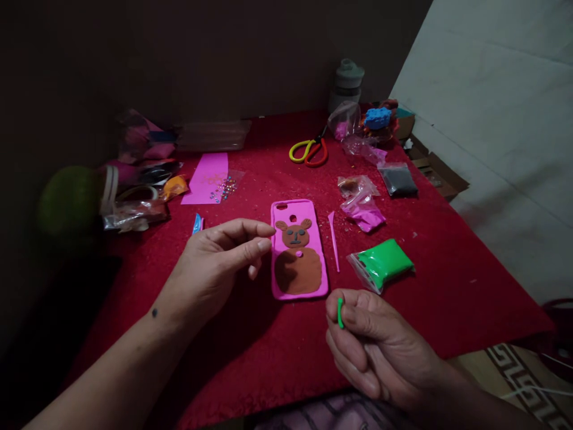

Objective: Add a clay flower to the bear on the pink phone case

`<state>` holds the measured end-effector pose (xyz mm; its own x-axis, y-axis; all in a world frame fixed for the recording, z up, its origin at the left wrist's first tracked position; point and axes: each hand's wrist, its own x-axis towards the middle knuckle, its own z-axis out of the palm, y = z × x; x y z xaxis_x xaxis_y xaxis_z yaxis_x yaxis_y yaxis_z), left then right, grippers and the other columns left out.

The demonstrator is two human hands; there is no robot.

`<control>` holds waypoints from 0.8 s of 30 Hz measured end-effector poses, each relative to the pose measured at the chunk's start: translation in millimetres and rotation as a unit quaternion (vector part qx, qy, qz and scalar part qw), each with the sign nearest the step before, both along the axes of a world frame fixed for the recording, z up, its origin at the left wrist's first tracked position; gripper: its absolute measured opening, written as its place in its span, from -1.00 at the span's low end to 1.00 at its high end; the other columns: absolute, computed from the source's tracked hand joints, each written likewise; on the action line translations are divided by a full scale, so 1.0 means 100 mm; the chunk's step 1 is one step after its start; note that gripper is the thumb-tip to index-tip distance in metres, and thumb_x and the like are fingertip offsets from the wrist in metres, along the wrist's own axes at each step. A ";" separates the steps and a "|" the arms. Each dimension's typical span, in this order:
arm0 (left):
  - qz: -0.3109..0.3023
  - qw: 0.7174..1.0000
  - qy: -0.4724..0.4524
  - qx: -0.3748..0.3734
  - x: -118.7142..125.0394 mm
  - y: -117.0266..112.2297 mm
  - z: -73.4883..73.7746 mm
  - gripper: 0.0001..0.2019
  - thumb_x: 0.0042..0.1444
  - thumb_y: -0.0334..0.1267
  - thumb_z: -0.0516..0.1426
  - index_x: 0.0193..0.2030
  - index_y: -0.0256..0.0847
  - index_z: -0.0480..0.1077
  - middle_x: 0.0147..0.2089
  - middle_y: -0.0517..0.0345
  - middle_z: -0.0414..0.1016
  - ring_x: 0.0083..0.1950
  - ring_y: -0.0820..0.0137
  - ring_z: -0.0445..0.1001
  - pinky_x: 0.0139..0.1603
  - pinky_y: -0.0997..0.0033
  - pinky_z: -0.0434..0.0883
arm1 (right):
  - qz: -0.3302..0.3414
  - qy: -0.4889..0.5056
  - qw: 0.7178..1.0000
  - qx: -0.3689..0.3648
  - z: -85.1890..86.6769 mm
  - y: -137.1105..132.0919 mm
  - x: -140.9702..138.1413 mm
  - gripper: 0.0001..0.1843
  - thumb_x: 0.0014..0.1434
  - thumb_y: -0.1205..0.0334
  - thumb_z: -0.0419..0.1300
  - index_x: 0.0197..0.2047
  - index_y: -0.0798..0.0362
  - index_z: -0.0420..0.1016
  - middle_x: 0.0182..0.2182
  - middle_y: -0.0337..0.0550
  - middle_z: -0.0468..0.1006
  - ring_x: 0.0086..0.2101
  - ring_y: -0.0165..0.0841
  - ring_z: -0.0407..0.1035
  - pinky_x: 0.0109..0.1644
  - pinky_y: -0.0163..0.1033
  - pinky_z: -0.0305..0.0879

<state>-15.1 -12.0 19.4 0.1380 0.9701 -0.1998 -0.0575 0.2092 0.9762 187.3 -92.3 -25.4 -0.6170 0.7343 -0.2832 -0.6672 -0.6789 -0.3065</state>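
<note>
"Across the red desk (242, 358), how did things sit when you watched from your end?"

"Over the feed I had the left hand (212, 258) reaching in from one side, thumb and forefinger curved close together. I saw nothing between them, and I couldn't tell whether their tips met. The right hand (378, 340) hung at the other side, nearer the wearer, its fingers curled and its thumb pressed to the forefinger."

"And the pink phone case (308, 211)?"

"Flat between the two, straight ahead of the wearer, its long axis running away from them. It carried a brown bear figure (299, 276), head toward the far end, broad body toward the near. The left fingertips were nearer the head; the right hand was by the near right corner."

"What lay on the right?"

"Just beyond the right hand, a clear bag of green material (388, 261). Between that and the case, a thin pink tool (333, 242) lay nearly parallel to the case."

"Smallest thing you watched?"

"A slim green strip (340, 315), pinched in the right hand, pointing in my view much the same way as the case. From there the bear lay forward and to the left, and I judged that relation mattered most."
</note>
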 end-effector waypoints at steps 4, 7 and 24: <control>-0.099 0.995 0.017 -0.009 0.05 -0.11 0.07 -0.87 0.04 -0.36 0.30 -0.23 -0.16 0.57 -0.37 0.23 0.56 -0.42 0.57 0.43 -0.39 0.66 0.34 | 0.005 0.006 1.000 -0.008 0.01 -0.01 0.01 -0.85 0.22 0.24 0.25 -0.31 0.16 0.43 -0.67 -0.28 0.46 -0.77 -0.57 0.26 -0.71 -0.56 0.17; -0.185 0.982 0.026 -0.023 0.11 -0.24 0.12 -0.84 0.08 -0.35 0.28 -0.17 -0.14 0.55 -0.28 0.22 0.53 -0.25 0.51 0.46 -0.24 0.63 0.37 | 0.018 0.002 1.000 -0.010 0.02 -0.02 0.01 -0.86 0.22 0.25 0.25 -0.28 0.16 0.45 -0.65 -0.26 0.49 -0.75 -0.55 0.31 -0.71 -0.57 0.18; -0.243 0.963 -0.048 -0.110 0.19 -0.37 0.11 -0.95 0.13 -0.31 0.24 -0.30 -0.20 0.55 -0.37 0.25 0.49 -0.32 0.54 0.42 -0.25 0.59 0.33 | 0.068 -0.038 0.997 0.030 0.07 0.03 -0.03 -0.78 0.20 0.19 0.24 -0.25 0.21 0.44 -0.61 -0.13 0.54 -0.75 -0.53 0.33 -0.76 -0.59 0.12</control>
